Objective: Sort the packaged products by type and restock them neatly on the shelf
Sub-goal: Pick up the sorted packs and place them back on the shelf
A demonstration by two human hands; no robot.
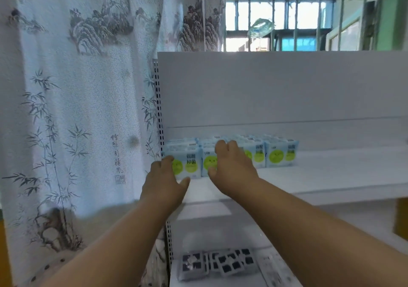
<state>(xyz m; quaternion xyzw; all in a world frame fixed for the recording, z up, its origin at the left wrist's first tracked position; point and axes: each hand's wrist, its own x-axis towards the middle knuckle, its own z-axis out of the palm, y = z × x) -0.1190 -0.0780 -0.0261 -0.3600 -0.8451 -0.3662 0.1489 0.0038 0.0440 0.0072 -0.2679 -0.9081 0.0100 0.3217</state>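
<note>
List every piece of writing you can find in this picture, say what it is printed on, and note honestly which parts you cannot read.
Blue-and-white packs on the upper shelf: large dark characters beside green circles, too blurred to read.
Curtain: a vertical column of brush calligraphy with a small seal below, not legible.
Curtain top: more brush characters, cut off and blurred.
Dark packs on the lower shelf: no readable text.
No numbers or price signs show.

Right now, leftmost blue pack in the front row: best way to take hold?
Come from the front and span the leftmost blue pack across its two side edges. It stands upright, face out; the shelf upright and the neighbouring pack crowd its sides.
</note>
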